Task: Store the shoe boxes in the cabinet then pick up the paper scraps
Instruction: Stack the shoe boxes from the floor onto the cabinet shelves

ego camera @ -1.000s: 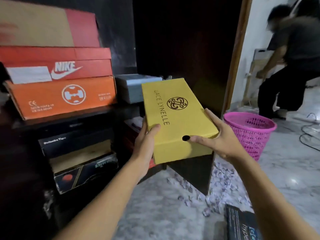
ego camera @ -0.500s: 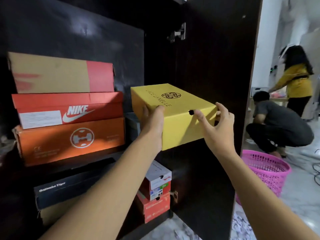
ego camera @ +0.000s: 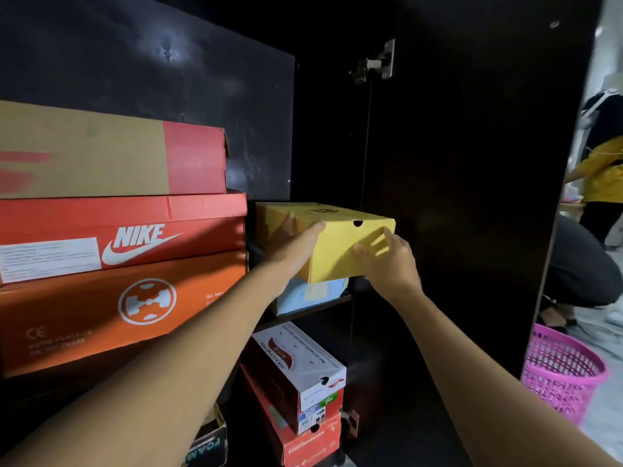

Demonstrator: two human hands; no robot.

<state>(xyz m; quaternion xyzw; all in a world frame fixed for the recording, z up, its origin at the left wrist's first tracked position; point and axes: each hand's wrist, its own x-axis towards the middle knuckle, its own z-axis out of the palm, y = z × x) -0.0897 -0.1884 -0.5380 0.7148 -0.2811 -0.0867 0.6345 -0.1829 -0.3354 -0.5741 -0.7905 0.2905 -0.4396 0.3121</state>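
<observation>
A yellow shoe box [ego camera: 340,261] rests on a light blue box [ego camera: 313,294] on the cabinet's middle shelf, its end face with a finger hole towards me. My left hand [ego camera: 293,244] grips the box's left side, one finger on its top edge. My right hand [ego camera: 387,261] lies flat against the end face with its fingers spread. To the left stands a stack of a tan-and-red box [ego camera: 118,156], a red Nike box [ego camera: 135,237] and an orange box [ego camera: 118,305]. No paper scraps are in view.
The dark cabinet door [ego camera: 472,197] stands open on the right. Below the shelf sit a white-and-red box [ego camera: 303,362] and a red box [ego camera: 303,443]. A pink basket [ego camera: 563,375] is on the floor beyond the door, near a crouching person [ego camera: 580,264] and a standing person [ego camera: 603,173].
The yellow box has gone from mid-air in front of the cabinet onto the light blue box on the shelf. My right hand has shifted from its side to its end face.
</observation>
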